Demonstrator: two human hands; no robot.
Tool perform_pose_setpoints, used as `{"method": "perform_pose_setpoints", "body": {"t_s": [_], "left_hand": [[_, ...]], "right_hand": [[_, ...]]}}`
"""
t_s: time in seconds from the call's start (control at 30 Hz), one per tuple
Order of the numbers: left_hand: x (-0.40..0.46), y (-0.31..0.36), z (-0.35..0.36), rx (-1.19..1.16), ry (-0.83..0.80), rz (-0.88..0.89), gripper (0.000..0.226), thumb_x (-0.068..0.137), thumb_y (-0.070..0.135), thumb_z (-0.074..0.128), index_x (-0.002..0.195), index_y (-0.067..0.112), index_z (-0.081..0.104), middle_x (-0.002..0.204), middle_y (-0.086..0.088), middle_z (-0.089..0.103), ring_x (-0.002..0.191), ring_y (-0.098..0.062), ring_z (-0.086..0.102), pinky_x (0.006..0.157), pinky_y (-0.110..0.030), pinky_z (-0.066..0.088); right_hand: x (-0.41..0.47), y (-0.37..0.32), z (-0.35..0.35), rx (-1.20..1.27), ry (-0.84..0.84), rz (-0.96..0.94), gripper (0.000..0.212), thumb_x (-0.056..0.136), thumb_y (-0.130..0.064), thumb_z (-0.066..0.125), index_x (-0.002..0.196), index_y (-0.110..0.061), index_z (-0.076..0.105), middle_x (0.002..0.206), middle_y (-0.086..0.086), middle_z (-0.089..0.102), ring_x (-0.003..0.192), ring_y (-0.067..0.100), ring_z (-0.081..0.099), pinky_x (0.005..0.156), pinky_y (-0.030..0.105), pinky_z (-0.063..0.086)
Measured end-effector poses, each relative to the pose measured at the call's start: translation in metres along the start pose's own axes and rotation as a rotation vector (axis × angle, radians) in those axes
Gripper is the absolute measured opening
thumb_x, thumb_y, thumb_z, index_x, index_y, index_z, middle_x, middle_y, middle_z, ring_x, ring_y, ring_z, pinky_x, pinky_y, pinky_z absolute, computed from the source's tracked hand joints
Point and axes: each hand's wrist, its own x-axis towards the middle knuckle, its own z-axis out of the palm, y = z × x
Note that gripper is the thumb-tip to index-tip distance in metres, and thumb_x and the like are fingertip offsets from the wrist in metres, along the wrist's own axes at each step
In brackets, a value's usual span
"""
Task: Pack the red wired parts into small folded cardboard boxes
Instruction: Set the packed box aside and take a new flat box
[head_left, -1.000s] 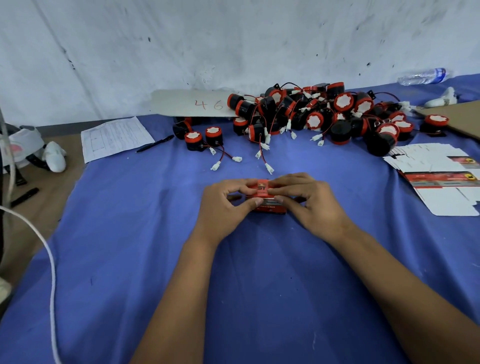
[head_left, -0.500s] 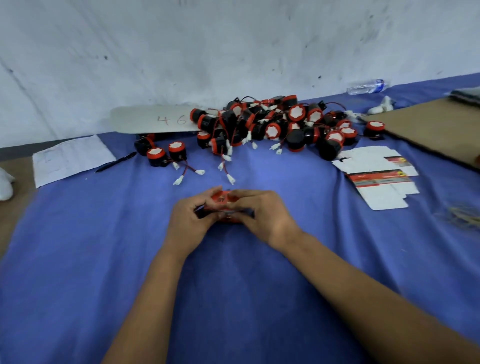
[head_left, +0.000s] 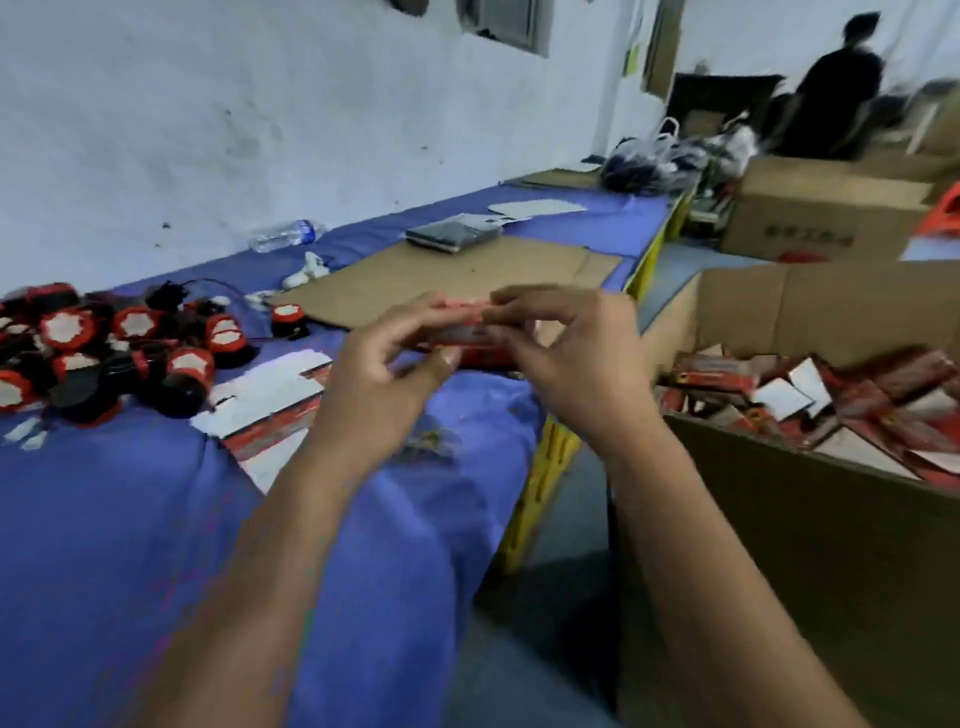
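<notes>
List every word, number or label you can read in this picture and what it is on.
Nothing reads clearly.
Brown carton: a row of dark printed characters, too blurred to read.
Small red box held by the left hand and right hand: print blurred.
Flat box blanks: red printed band, unreadable.
Packed boxes in the big carton: print unreadable.

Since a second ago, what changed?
Both hands, left hand and right hand, lifted the small red box off the blue cloth and carried it right, toward the big carton of packed boxes; the view swung right too. Both hands still grip it. Pile of red wired parts stayed put.
</notes>
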Motion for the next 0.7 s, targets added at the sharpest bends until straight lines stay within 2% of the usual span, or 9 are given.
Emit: {"method": "perform_pose_setpoints", "body": {"t_s": [0.07, 0.17, 0.23, 0.33, 0.4, 0.5, 0.57, 0.6, 0.7], "left_hand": [[0.029, 0.01, 0.058, -0.043, -0.12, 0.036, 0.05, 0.092, -0.006, 0.068, 0.121, 0.035, 0.069, 0.124, 0.03, 0.066, 0.129, 0.001, 0.057, 0.102, -0.016, 0.047], [0.054, 0.01, 0.125, -0.016, -0.156, -0.028, 0.038, 0.095, 0.01, 0.071, 0.13, 0.027, 0.068, 0.128, 0.013, 0.068, 0.125, -0.009, 0.06, 0.108, -0.033, 0.049], [0.059, 0.005, 0.156, 0.013, -0.16, -0.109, 0.036, 0.097, 0.019, 0.071, 0.132, 0.024, 0.066, 0.135, 0.005, 0.066, 0.128, -0.014, 0.059, 0.108, -0.034, 0.049], [0.058, -0.005, 0.179, 0.068, -0.18, -0.17, 0.039, 0.098, 0.028, 0.07, 0.136, 0.023, 0.063, 0.141, 0.004, 0.063, 0.131, -0.016, 0.057, 0.105, -0.035, 0.05], [0.056, -0.013, 0.18, 0.065, -0.155, -0.178, 0.042, 0.097, 0.031, 0.071, 0.137, 0.022, 0.062, 0.14, 0.003, 0.063, 0.128, -0.015, 0.058, 0.101, -0.033, 0.051], [0.048, -0.031, 0.158, 0.063, -0.054, -0.222, 0.036, 0.096, 0.025, 0.073, 0.13, 0.016, 0.065, 0.131, -0.001, 0.069, 0.119, -0.018, 0.064, 0.098, -0.036, 0.054], [0.035, -0.049, 0.13, 0.076, 0.028, -0.293, 0.029, 0.093, 0.014, 0.074, 0.121, 0.012, 0.068, 0.119, -0.004, 0.073, 0.11, -0.022, 0.067, 0.096, -0.041, 0.055], [0.025, -0.059, 0.11, 0.113, 0.08, -0.345, 0.027, 0.092, 0.009, 0.073, 0.118, 0.012, 0.069, 0.115, -0.003, 0.074, 0.106, -0.021, 0.068, 0.093, -0.039, 0.056], [-0.01, -0.082, 0.051, 0.205, 0.292, -0.49, 0.024, 0.089, 0.0, 0.064, 0.102, 0.02, 0.067, 0.1, 0.012, 0.076, 0.087, -0.005, 0.067, 0.069, -0.014, 0.049]], "right_hand": [[0.009, 0.034, -0.053, -0.141, 0.072, 0.158, 0.012, 0.081, -0.022, 0.081, 0.092, -0.024, 0.082, 0.098, -0.006, 0.078, 0.091, 0.007, 0.071, 0.085, 0.036, 0.058], [0.019, 0.07, -0.103, -0.401, 0.112, 0.347, 0.015, 0.086, -0.029, 0.078, 0.1, -0.031, 0.08, 0.101, -0.006, 0.076, 0.092, 0.01, 0.067, 0.081, 0.033, 0.058], [0.023, 0.089, -0.115, -0.556, -0.016, 0.518, 0.019, 0.091, -0.026, 0.072, 0.109, -0.028, 0.077, 0.11, 0.0, 0.073, 0.097, 0.017, 0.065, 0.082, 0.036, 0.056], [0.023, 0.096, -0.103, -0.654, -0.379, 0.765, 0.031, 0.097, -0.027, 0.064, 0.128, -0.022, 0.067, 0.12, 0.01, 0.067, 0.101, 0.026, 0.064, 0.08, 0.038, 0.055], [0.022, 0.091, -0.089, -0.68, -0.431, 0.733, 0.032, 0.098, -0.027, 0.062, 0.128, -0.016, 0.064, 0.117, 0.012, 0.066, 0.102, 0.028, 0.064, 0.079, 0.037, 0.054], [0.026, 0.082, -0.056, -0.622, -0.309, 0.562, 0.032, 0.094, -0.023, 0.063, 0.124, -0.015, 0.067, 0.118, 0.013, 0.067, 0.106, 0.03, 0.064, 0.086, 0.038, 0.055], [0.029, 0.068, -0.018, -0.455, -0.249, 0.462, 0.03, 0.09, -0.023, 0.065, 0.119, -0.018, 0.072, 0.116, 0.009, 0.071, 0.108, 0.027, 0.065, 0.091, 0.035, 0.054], [0.029, 0.058, 0.009, -0.364, -0.283, 0.43, 0.028, 0.089, -0.022, 0.066, 0.115, -0.018, 0.074, 0.112, 0.007, 0.073, 0.106, 0.025, 0.066, 0.09, 0.033, 0.053], [0.022, 0.037, 0.09, -0.193, -0.506, 0.41, 0.023, 0.088, -0.023, 0.069, 0.109, -0.016, 0.077, 0.105, 0.008, 0.075, 0.102, 0.025, 0.068, 0.089, 0.032, 0.052]]}}
